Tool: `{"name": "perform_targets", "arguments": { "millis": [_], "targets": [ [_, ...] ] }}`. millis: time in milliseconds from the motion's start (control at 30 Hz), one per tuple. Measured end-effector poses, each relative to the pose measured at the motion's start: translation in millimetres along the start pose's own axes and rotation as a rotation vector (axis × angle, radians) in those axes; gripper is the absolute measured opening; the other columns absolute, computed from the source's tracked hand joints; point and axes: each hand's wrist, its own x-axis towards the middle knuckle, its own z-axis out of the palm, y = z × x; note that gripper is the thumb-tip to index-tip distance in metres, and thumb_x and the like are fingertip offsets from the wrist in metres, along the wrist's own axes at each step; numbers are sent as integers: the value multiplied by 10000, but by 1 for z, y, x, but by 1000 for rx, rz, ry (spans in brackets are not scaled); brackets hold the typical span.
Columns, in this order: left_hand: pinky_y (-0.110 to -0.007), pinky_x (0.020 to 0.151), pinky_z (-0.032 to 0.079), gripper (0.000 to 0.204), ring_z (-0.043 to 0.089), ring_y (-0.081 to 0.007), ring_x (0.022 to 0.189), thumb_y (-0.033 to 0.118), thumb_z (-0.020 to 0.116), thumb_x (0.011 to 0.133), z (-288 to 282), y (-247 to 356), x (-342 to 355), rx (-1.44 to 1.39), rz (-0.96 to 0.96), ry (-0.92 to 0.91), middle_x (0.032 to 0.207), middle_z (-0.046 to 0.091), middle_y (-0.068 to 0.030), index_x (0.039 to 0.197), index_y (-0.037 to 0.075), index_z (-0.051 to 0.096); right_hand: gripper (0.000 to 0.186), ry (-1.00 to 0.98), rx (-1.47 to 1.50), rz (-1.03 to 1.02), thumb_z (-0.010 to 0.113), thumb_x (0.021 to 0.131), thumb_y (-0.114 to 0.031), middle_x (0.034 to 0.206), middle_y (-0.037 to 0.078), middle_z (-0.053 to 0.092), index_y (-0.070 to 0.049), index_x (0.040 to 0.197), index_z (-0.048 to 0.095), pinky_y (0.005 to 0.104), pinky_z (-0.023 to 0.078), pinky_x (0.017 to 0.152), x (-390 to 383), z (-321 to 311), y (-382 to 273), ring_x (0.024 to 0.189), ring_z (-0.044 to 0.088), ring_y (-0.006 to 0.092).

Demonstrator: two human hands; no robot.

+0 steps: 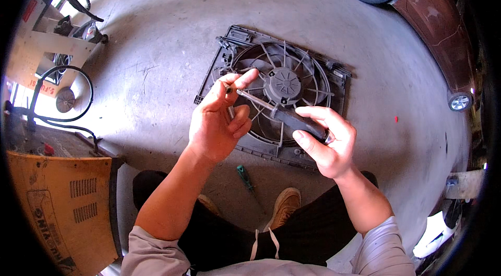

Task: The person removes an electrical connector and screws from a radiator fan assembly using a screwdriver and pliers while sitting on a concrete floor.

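My left hand (219, 124) holds a small metal socket (228, 90) between thumb and fingers, with another slim silver piece partly showing in the curled lower fingers. My right hand (326, 143) grips a dark-handled driver tool (297, 122); its silver shaft (250, 98) points left, its tip just beside the socket. Below both hands a black radiator fan in its square shroud (334, 83) lies flat on the concrete floor (156, 30). A green-handled screwdriver (242, 174) lies on the floor between my feet.
At the left stand a beige machine (62, 46) with black hoses and a yellow machine cabinet (62, 197). A brown car (433, 36) is at the upper right, a small red piece (396, 118) on the floor near it, and white and metal parts (433, 234) at the lower right.
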Motion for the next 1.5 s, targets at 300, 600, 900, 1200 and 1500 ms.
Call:
{"name": "perform_targets", "arguments": {
  "millis": [300,600,900,1200,1500],
  "targets": [
    [-254,469,362,357,376,-101,504,461,400,1135,-1,-7,0,13,6,-18,1396,666,-53,1270,180,573,347,-3,-94,-45,798,894,-42,993,125,761,62,1205,684,273,570,754,-1,9,5,867,721,126],
    [-257,366,299,288,364,-91,402,431,441,1131,-7,-22,-3,148,157,99,1353,697,-83,1215,187,570,353,29,-51,-2,772,934,-63,1028,99,739,54,1239,640,277,566,771,-19,40,18,890,704,123],
    [-253,434,296,458,371,-76,488,448,616,1058,-27,-25,13,414,-110,653,1039,705,-82,1343,97,547,258,-47,-20,323,809,910,-174,910,49,718,-15,1080,698,274,496,669,35,-8,70,775,633,88],
    [-341,583,434,138,531,-131,610,201,684,987,-42,-30,9,179,-164,550,744,584,2,983,72,634,323,-245,-935,628,775,818,-257,1044,192,780,-84,1090,777,441,569,941,77,-43,149,1050,744,355],
    [-299,535,383,124,503,-107,635,222,619,1004,-50,-18,0,288,-221,618,791,565,22,1039,104,636,275,-254,-905,637,847,765,-241,871,159,771,-52,955,786,397,560,785,94,-40,182,853,753,276]
  ]
}}
